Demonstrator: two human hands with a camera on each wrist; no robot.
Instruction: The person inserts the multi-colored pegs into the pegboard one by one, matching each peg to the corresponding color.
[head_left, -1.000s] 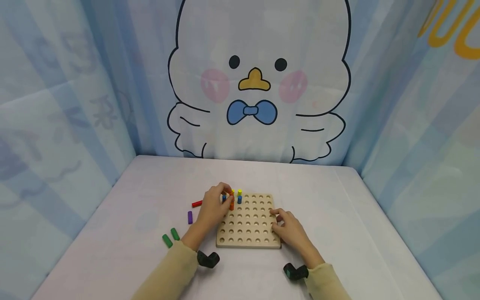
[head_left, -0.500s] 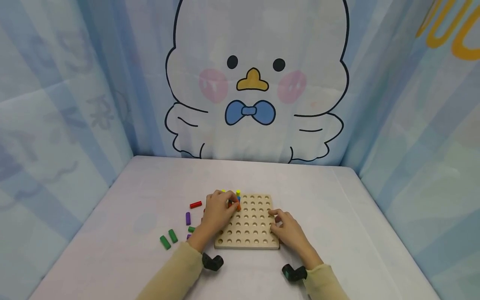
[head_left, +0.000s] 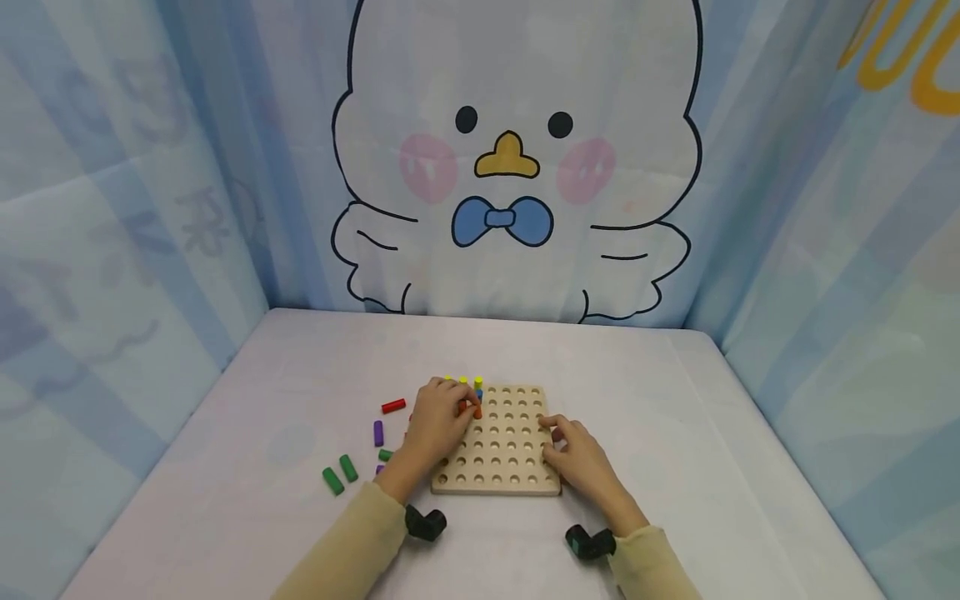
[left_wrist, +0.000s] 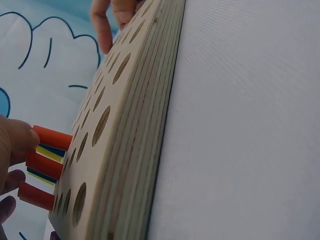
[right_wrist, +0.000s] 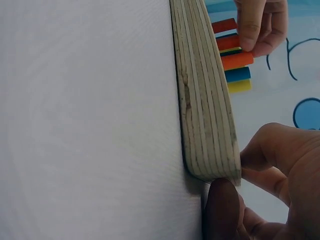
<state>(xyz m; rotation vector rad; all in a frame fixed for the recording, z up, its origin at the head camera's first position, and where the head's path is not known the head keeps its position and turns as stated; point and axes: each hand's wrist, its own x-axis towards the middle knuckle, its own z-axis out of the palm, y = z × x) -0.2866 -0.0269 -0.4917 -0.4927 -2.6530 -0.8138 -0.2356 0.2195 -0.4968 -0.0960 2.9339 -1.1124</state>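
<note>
The wooden pegboard (head_left: 495, 454), with rows of round holes, lies flat on the table. At its back left, three yellow pegs (head_left: 478, 382) stand in a row with blue pegs (right_wrist: 237, 74) before them. Three orange-red pegs form the front row. My left hand (head_left: 438, 417) reaches over the board's left side, thumb and finger pinching the top of the rightmost orange peg (left_wrist: 52, 137), whose lower end meets the board. This hand hides part of the rows in the head view. My right hand (head_left: 577, 454) grips the board's right edge between thumb and fingers.
Loose pegs lie on the table left of the board: a red one (head_left: 393, 406), a purple one (head_left: 378, 433) and two green ones (head_left: 348, 467). More pegs show partly behind the left forearm. A printed curtain (head_left: 300, 167) closes the back and sides.
My left hand has shifted slightly right and toward me, to the third column, where an orange peg now stands under its fingertips. The right hand has stayed on the board's edge.
</note>
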